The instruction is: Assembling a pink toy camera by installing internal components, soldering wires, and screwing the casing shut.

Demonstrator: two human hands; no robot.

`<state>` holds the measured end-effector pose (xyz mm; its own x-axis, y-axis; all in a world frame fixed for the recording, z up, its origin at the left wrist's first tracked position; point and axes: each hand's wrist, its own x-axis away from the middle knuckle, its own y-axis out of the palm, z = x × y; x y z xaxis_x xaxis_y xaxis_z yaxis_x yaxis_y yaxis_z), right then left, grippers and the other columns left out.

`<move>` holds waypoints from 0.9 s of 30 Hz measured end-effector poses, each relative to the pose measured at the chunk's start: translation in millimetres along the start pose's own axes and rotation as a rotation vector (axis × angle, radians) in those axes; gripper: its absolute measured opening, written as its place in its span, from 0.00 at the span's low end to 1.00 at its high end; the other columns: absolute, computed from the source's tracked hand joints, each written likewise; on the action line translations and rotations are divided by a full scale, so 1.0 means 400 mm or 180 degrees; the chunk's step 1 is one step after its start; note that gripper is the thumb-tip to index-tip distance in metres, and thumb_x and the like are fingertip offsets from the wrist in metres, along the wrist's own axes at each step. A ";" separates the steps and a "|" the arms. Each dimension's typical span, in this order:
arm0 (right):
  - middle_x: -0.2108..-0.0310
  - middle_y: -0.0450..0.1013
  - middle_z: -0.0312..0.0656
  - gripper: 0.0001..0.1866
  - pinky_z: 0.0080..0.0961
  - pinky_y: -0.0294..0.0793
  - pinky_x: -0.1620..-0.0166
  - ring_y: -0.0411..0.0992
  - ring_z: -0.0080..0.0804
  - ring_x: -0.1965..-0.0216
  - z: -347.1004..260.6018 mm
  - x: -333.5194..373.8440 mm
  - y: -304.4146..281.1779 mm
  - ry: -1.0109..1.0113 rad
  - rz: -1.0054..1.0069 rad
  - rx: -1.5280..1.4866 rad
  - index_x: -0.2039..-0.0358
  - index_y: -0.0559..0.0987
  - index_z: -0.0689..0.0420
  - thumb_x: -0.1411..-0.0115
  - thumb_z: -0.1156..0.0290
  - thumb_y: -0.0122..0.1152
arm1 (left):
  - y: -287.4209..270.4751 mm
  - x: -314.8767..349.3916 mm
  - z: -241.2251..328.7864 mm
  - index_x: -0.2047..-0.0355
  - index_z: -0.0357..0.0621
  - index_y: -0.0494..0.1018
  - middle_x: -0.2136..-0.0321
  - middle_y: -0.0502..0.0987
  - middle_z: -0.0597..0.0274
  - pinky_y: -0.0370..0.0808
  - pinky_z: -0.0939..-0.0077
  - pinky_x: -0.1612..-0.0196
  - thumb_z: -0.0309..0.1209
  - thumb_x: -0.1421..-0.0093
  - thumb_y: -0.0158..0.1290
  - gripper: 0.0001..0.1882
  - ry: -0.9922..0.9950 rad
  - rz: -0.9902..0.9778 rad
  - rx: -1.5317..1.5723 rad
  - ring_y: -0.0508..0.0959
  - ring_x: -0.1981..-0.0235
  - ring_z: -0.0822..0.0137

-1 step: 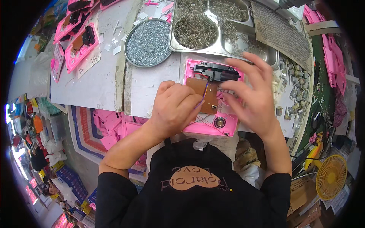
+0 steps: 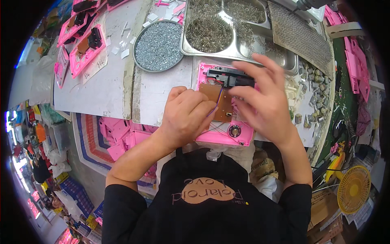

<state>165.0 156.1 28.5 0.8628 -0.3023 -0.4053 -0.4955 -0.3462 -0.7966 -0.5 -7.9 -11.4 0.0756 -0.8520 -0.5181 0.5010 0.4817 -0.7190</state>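
Pale worktop (image 2: 160, 91) spreads out beyond the black apron (image 2: 211, 160) the person wears. At its near edge, in front of the apron, lies an open pink case (image 2: 219, 138), with a round speaker (image 2: 235, 130) in its near right corner. Past the speaker sits a brown circuit board (image 2: 222, 110), crossed by a purple wire (image 2: 219, 97). The left hand (image 2: 185, 116) is clenched at the board's left side, the wire running to its fingers; whether it grips the wire cannot be told. The right hand (image 2: 264, 97), slightly blurred, hovers over the case's right side with fingers parted; whether anything thin is between thumb and forefinger cannot be told. A black plastic part (image 2: 221, 77) fills the case's far end. Farther out come a round dish (image 2: 156, 70) of small silver pieces and, touching or just beside it, a metal tray (image 2: 199, 53) heaped with springs (image 2: 209, 32). More pink cases (image 2: 87, 53) lie at far left.
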 end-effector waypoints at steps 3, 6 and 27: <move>0.46 0.75 0.43 0.08 0.47 0.69 0.41 0.64 0.52 0.38 -0.006 -0.040 0.040 -0.0335 -0.0224 0.0027 0.71 0.82 0.58 0.56 0.73 0.67 | -0.002 0.000 -0.006 0.68 0.45 0.78 0.72 0.76 0.64 0.68 0.66 0.62 0.24 0.53 0.68 0.12 -0.0043 0.0042 -0.0021 0.77 0.72 0.64; 0.49 0.76 0.44 0.08 0.47 0.70 0.43 0.67 0.51 0.40 -0.001 -0.057 0.062 -0.0570 -0.0217 0.0079 0.74 0.82 0.60 0.55 0.71 0.64 | -0.010 -0.001 -0.013 0.69 0.45 0.78 0.73 0.76 0.65 0.67 0.67 0.63 0.24 0.53 0.68 0.11 -0.0193 0.0033 0.0023 0.77 0.72 0.64; 0.52 0.79 0.40 0.12 0.42 0.75 0.47 0.71 0.49 0.44 0.011 -0.017 0.067 -0.0510 0.0072 -0.0119 0.70 0.84 0.58 0.60 0.77 0.72 | -0.047 0.019 -0.020 0.73 0.46 0.76 0.77 0.75 0.67 0.65 0.70 0.64 0.24 0.49 0.67 0.08 -0.1060 0.0367 0.0523 0.75 0.74 0.67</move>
<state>146.6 152.9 8.0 0.8548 -0.1660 -0.4916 -0.5158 -0.3747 -0.7704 -16.2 -21.8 -5.3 0.4018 -0.8272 -0.3929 0.6023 0.5619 -0.5670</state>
